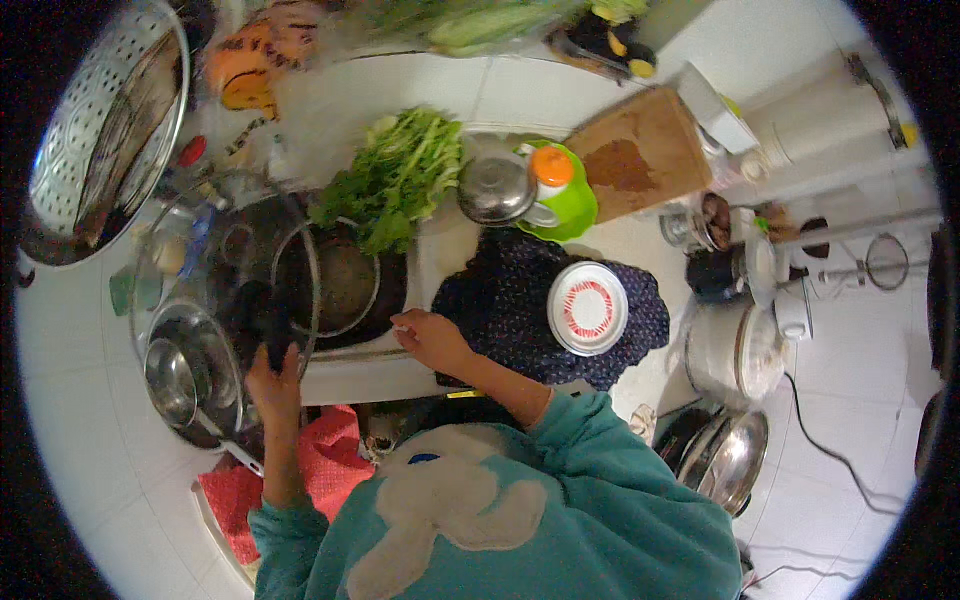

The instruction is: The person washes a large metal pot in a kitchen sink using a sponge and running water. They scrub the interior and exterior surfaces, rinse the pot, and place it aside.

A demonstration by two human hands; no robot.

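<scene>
My left hand (274, 386) grips the dark knob (262, 315) of a large clear glass lid (309, 247). The lid is tilted over the left part of the stove, and its rim overlaps a pot (352, 289) with cloudy contents. Through and below the glass, metal pans (172, 382) with a long handle show. At the counter's front edge is my right hand (431, 341), its fingers curled together. Something small and white shows at its fingertips; whether it is held cannot be told. A dark patterned cloth (495, 300) lies beside that hand.
Leafy greens (397, 176) lie behind the pot. A metal lid (496, 187), a bright green dish (574, 214) and a wooden cutting board (637, 157) stand at the back. A round white tub (589, 307) sits on the cloth. A perforated steel steamer (67, 142) is upper left.
</scene>
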